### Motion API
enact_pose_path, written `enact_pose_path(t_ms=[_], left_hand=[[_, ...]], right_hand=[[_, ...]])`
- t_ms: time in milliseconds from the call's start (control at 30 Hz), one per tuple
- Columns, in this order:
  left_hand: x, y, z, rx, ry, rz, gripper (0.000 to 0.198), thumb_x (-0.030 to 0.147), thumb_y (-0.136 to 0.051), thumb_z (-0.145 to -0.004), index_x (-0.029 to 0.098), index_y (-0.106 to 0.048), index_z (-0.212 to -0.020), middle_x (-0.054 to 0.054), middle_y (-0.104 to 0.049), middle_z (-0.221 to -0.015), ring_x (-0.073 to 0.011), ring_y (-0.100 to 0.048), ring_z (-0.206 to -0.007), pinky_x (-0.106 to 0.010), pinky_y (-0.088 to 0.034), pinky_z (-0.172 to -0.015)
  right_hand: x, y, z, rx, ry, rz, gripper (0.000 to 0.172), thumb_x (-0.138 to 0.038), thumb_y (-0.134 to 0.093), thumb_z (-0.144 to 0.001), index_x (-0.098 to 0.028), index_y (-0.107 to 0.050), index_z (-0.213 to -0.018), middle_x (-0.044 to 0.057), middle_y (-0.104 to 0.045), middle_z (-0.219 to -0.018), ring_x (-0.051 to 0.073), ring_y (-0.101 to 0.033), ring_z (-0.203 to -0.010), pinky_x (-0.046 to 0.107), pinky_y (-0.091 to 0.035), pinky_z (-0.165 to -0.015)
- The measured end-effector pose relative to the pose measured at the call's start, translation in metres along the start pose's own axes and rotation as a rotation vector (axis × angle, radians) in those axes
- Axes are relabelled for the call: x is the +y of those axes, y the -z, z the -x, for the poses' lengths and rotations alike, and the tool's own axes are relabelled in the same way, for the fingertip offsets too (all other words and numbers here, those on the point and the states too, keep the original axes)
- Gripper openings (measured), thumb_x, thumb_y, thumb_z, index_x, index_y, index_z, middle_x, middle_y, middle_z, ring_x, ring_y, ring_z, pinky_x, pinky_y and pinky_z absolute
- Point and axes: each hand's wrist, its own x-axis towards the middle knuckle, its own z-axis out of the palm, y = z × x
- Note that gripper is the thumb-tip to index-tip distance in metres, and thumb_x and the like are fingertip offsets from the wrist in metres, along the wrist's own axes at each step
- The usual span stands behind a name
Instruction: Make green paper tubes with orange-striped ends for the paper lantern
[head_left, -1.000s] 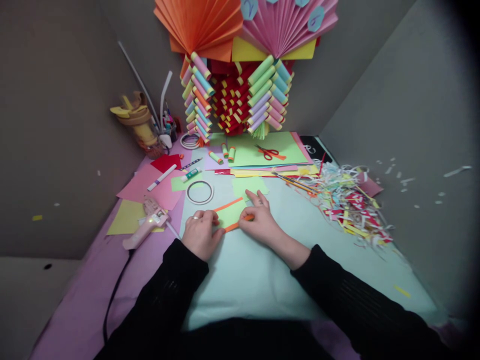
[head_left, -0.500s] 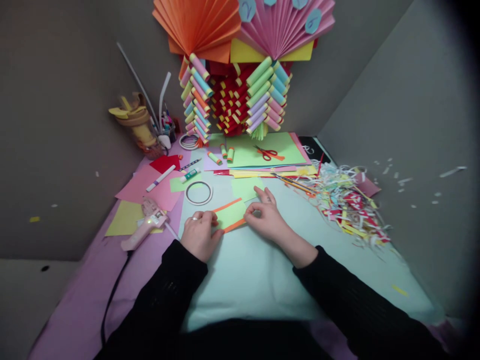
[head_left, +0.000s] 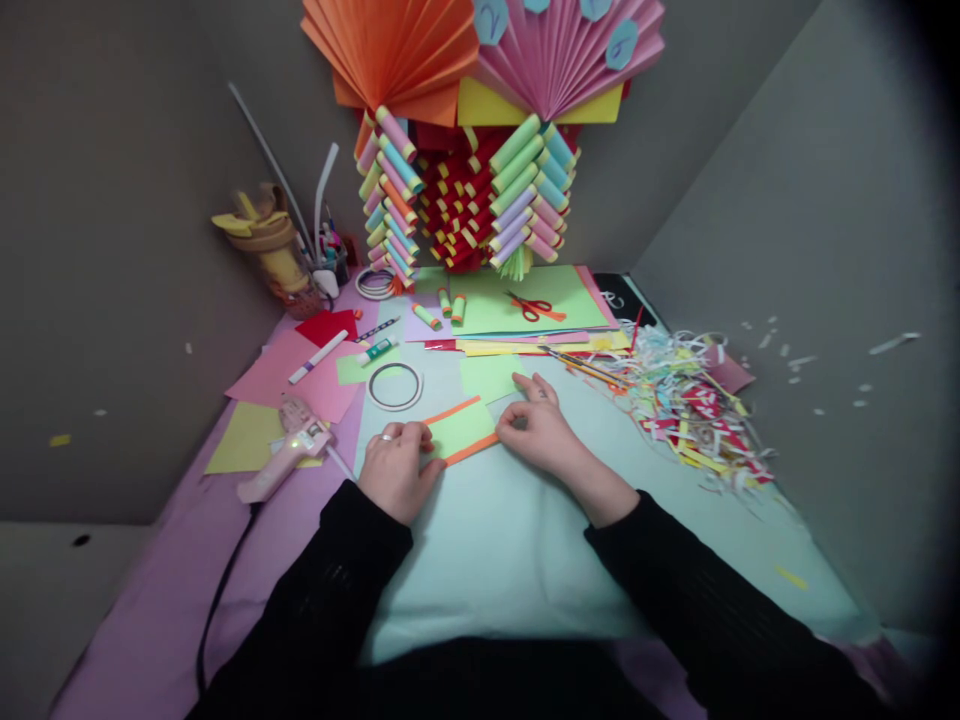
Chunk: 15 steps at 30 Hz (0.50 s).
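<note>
A small green paper card with orange edges (head_left: 461, 428) lies on the pale mint sheet (head_left: 510, 540) in front of me. My left hand (head_left: 397, 465) is closed and pinches the card's left end, a ring on one finger. My right hand (head_left: 541, 428) rests at the card's right end with its fingers curled, fingertips touching the card's edge. Another green square (head_left: 489, 374) lies just behind the card.
A pink glue gun (head_left: 289, 452) with a black cord lies at the left. A tape ring (head_left: 395, 385), pens, a glue stick (head_left: 379, 349), red scissors (head_left: 534, 306) on green paper, shredded paper (head_left: 682, 400) at right, and a tall rolled-paper decoration (head_left: 472, 180) stand behind.
My right hand has slid off the card's lower orange edge to its right end. The left hand stays on the left end. The view has drifted slightly.
</note>
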Motion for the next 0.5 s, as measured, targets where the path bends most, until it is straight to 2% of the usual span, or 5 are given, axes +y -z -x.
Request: enact_pose_path(t_ms=[400,500], left_hand=[[0.0007,0.0009,-0.0004,-0.005,0.004,0.001,0.019,0.025,-0.061,-0.074,0.021,-0.049,-0.088,-0.006,-0.067,-0.087,-0.0271,-0.059,-0.093,-0.042,-0.043,-0.081],[0.0010,0.0012,-0.0007,-0.013,0.007,0.000,0.018,0.024,-0.061,-0.074,0.020,-0.050,-0.088,-0.007,-0.068,-0.087,-0.0273,-0.059,-0.094,-0.043,-0.043,-0.081]], right_hand=[[0.0036,-0.0030,-0.0022,0.031,0.055,0.038,0.005,-0.020,-0.060,-0.062,-0.018,-0.064,-0.060,0.010,-0.042,-0.140,0.032,-0.015,-0.139,0.047,-0.019,-0.111],[0.0050,-0.0047,-0.0026,0.034,0.089,0.070,0.005,-0.020,-0.060,-0.063,-0.019,-0.064,-0.060,0.011,-0.045,-0.138,0.030,-0.020,-0.138,0.047,-0.018,-0.112]])
